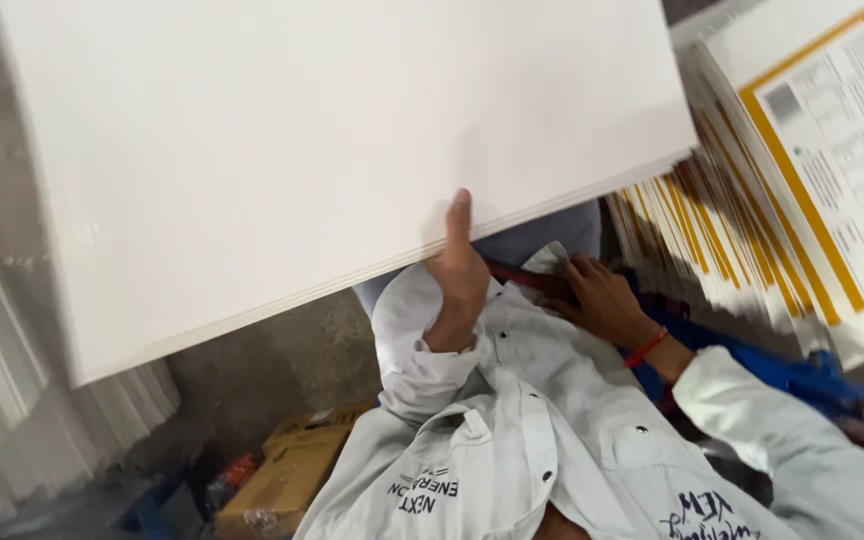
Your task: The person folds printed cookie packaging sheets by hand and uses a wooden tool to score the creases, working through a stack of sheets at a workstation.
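Left hand (459, 268) pinches the lower edge of a stack of white sheets (332, 150), thumb up its face, fingers hidden behind; stack is lifted and tilted, filling the frame from 9 to 1 o'clock. Right hand (604, 300), red band at the wrist, rests spread and flat at 3 o'clock of the left, touching something dark I cannot identify. Judged stage: one batch raised clear; a fanned pile of orange-bordered printed sheets (752, 230) at 2 o'clock remains. Cardboard box (287, 480) on the floor at 7 o'clock. Stack's top and left edges are cut off; support underneath unseen
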